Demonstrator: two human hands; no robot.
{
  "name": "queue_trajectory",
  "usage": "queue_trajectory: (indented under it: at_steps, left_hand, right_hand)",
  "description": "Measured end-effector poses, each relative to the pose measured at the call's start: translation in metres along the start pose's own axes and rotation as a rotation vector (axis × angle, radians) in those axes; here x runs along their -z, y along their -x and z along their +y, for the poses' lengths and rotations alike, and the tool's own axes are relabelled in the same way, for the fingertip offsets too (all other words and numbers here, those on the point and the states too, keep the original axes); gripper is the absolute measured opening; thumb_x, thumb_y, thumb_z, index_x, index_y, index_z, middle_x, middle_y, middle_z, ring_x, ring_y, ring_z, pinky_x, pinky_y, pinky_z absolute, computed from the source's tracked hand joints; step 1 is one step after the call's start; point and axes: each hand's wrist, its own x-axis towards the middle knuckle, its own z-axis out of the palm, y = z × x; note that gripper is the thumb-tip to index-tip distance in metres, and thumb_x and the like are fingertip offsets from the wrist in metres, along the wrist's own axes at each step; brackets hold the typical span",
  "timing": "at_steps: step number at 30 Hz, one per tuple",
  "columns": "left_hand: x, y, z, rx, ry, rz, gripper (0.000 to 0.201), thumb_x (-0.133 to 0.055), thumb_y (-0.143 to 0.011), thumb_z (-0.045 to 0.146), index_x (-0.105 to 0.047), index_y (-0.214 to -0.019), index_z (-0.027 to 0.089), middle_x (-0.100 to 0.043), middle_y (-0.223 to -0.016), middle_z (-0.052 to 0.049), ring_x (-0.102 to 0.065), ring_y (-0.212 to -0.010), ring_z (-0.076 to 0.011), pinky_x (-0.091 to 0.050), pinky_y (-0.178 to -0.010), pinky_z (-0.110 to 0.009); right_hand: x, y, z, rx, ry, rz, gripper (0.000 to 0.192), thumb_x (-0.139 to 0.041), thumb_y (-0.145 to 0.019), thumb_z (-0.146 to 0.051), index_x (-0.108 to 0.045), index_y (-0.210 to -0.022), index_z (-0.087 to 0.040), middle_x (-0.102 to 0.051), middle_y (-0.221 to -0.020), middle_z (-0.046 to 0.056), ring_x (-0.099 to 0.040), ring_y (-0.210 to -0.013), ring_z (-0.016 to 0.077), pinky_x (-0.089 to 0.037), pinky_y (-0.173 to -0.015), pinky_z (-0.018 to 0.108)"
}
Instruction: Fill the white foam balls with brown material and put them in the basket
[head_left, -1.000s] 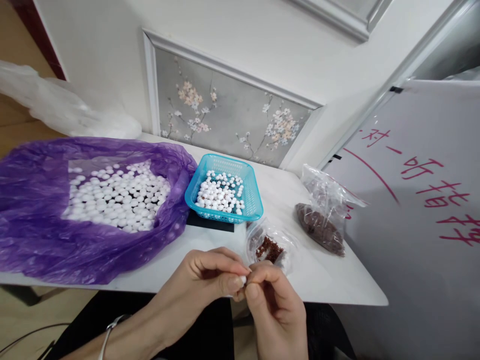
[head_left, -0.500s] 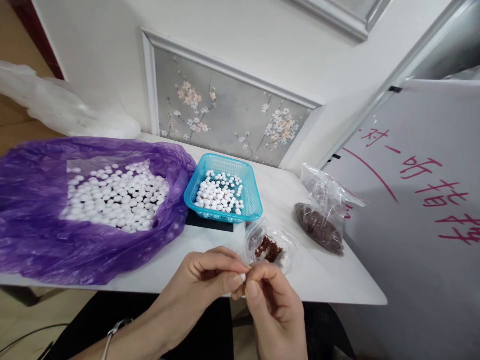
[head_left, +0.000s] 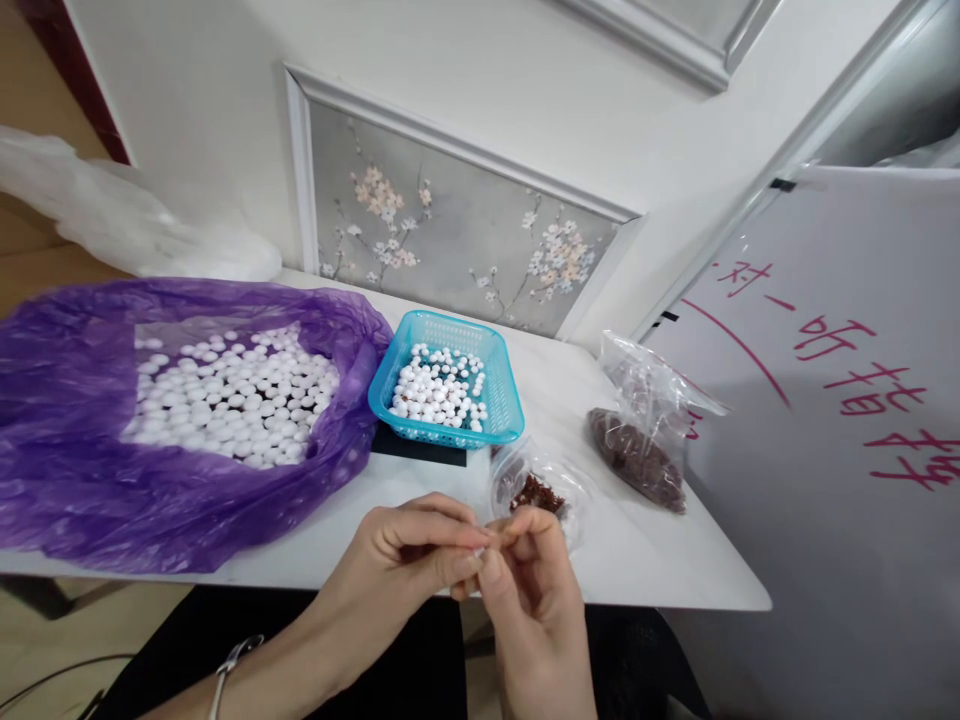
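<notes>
My left hand [head_left: 416,550] is pinched closed, thumb against fingers, around a small white ball that the fingertips now almost wholly cover. Touching those fingertips, my right hand [head_left: 536,590] is closed in a pinch too; whatever it holds is hidden. Just beyond the hands is a clear plastic bowl [head_left: 581,492] with reddish-brown shreds [head_left: 536,493] and something white in it. A blue plastic basket [head_left: 511,430] behind it holds many white balls [head_left: 431,390].
On the left, an open purple plastic bag [head_left: 75,500] holds many more white balls [head_left: 225,400]. The basket stands on a black flat piece [head_left: 420,447]. A clear bag of brown material [head_left: 637,460] lies at the right, near a whiteboard [head_left: 787,520] beside the white table [head_left: 675,560].
Both hands have shifted slightly left, with the right fingertips pressed closer to the left ones. The white ball, visible before at the left fingertips, is now mostly covered.
</notes>
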Motion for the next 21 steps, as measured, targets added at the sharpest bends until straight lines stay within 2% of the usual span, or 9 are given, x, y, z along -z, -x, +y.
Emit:
queue_trajectory:
  at_steps: [3, 6, 9, 13, 15, 18, 21]
  left_hand:
    - [0.001, -0.001, -0.001, 0.031, 0.083, -0.048, 0.01, -0.079, -0.076, 0.031, -0.082, -0.079, 0.022, -0.061, -0.08, -0.001, -0.056, -0.06, -0.0094, -0.047, -0.06, -0.024]
    - [0.0, -0.002, 0.0, 0.079, 0.15, -0.034, 0.018, -0.079, -0.076, 0.036, -0.08, -0.076, 0.018, -0.061, -0.068, -0.001, -0.053, -0.057, -0.0101, -0.045, -0.056, -0.023]
    - [0.0, -0.003, 0.001, 0.13, 0.191, -0.022, 0.019, -0.076, -0.079, 0.033, -0.076, -0.075, 0.015, -0.06, -0.064, -0.001, -0.05, -0.056, -0.0087, -0.044, -0.056, -0.021]
    - [0.004, -0.002, 0.0, 0.155, 0.244, -0.033, 0.025, -0.078, -0.077, 0.038, -0.076, -0.081, 0.014, -0.063, -0.074, -0.002, -0.054, -0.063, -0.0092, -0.047, -0.064, -0.021]
    - [0.005, -0.002, 0.0, 0.169, 0.227, 0.01, 0.022, -0.083, -0.071, 0.033, -0.077, -0.084, 0.016, -0.064, -0.075, -0.001, -0.056, -0.065, -0.0096, -0.047, -0.064, -0.02]
    - [0.007, -0.003, 0.003, 0.194, 0.168, 0.154, 0.018, -0.086, -0.068, 0.025, -0.079, -0.083, 0.018, -0.068, -0.079, 0.0, -0.058, -0.07, -0.0089, -0.048, -0.07, -0.018]
    - [0.009, -0.005, 0.009, 0.149, 0.083, 0.23, 0.016, -0.085, -0.069, 0.024, -0.08, -0.083, 0.019, -0.072, -0.084, -0.002, -0.06, -0.075, -0.0091, -0.048, -0.076, -0.017]
  right_hand:
    - [0.003, -0.002, 0.002, -0.072, -0.099, -0.041, 0.022, -0.068, -0.087, -0.041, -0.056, -0.097, -0.026, -0.054, -0.079, -0.005, -0.056, -0.062, 0.0092, -0.052, -0.06, 0.022]
    - [0.003, -0.001, 0.003, -0.048, -0.137, -0.046, 0.027, -0.068, -0.085, -0.045, -0.059, -0.102, -0.026, -0.057, -0.078, -0.002, -0.058, -0.063, 0.012, -0.054, -0.058, 0.025]
    - [0.001, 0.001, 0.0, 0.015, -0.031, 0.01, 0.024, -0.071, -0.085, -0.038, -0.063, -0.103, -0.026, -0.058, -0.077, -0.002, -0.06, -0.064, 0.0124, -0.056, -0.061, 0.025]
    - [0.0, 0.004, 0.0, 0.069, 0.074, 0.047, 0.018, -0.068, -0.088, -0.036, -0.068, -0.102, -0.025, -0.06, -0.076, -0.002, -0.061, -0.064, 0.0117, -0.055, -0.063, 0.025]
    - [0.003, 0.006, 0.004, 0.089, 0.078, 0.072, 0.019, -0.068, -0.088, -0.035, -0.068, -0.103, -0.024, -0.061, -0.077, -0.002, -0.062, -0.062, 0.0115, -0.055, -0.063, 0.025]
    - [0.008, 0.012, 0.013, 0.136, 0.104, 0.112, 0.018, -0.066, -0.089, -0.035, -0.068, -0.104, -0.025, -0.061, -0.073, -0.002, -0.061, -0.057, 0.0116, -0.053, -0.057, 0.025]
    - [0.017, 0.022, 0.026, 0.239, 0.182, 0.141, 0.016, -0.067, -0.088, -0.033, -0.07, -0.102, -0.027, -0.059, -0.064, -0.003, -0.059, -0.05, 0.0111, -0.049, -0.05, 0.022]
